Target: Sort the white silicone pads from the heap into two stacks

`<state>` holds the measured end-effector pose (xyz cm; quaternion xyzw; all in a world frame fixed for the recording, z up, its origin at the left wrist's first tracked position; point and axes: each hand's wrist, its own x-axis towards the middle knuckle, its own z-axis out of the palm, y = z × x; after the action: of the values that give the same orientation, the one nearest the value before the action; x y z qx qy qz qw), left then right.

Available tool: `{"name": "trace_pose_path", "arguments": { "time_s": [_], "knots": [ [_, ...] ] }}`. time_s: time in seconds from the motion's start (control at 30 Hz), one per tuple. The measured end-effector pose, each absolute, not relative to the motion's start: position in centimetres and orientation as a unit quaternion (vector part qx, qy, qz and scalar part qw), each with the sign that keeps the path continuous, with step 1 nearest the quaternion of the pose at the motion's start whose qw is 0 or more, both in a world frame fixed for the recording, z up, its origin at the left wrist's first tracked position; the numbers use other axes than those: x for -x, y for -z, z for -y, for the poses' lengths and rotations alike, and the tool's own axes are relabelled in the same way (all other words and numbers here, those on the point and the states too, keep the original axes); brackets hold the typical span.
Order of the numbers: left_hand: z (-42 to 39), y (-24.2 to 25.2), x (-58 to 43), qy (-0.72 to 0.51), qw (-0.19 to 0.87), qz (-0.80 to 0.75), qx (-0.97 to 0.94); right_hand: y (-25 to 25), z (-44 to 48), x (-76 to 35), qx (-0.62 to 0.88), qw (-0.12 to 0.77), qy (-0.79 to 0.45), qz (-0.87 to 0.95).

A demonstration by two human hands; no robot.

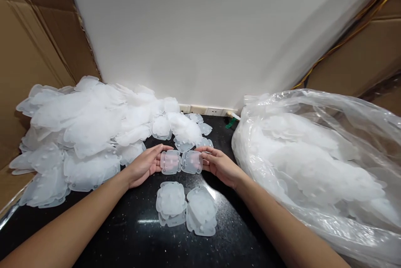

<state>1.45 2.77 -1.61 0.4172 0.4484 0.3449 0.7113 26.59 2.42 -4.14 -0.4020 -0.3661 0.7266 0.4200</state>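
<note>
My left hand (146, 166) is closed on a translucent plastic sheet piece (171, 162) with rounded corners and small round bumps, its fingers showing through from behind. A matching plastic sheet piece (191, 162) is gripped at its right edge by my right hand (221, 165). The two pieces are held side by side above the black tabletop, their inner edges about touching. Nearer to me lie two small stacks of the same pieces, a left stack (171, 201) and a right stack (202, 209).
A large heap of pieces (94, 121) covers the left and back. On the right stands a clear plastic bag (250, 151) full of more pieces. A socket strip (214, 111) runs along the wall (194, 29). Cardboard (34, 29) flanks the left.
</note>
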Motion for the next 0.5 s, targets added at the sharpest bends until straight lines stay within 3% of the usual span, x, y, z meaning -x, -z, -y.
{"name": "trace_pose_path", "arguments": {
  "time_s": [0.5],
  "knots": [
    [-3.2,0.9,-1.8,-0.325,0.709,-0.46,-0.424,4.4,-2.5,-27.1,0.389,0.426,-0.726,0.374]
  ]
}}
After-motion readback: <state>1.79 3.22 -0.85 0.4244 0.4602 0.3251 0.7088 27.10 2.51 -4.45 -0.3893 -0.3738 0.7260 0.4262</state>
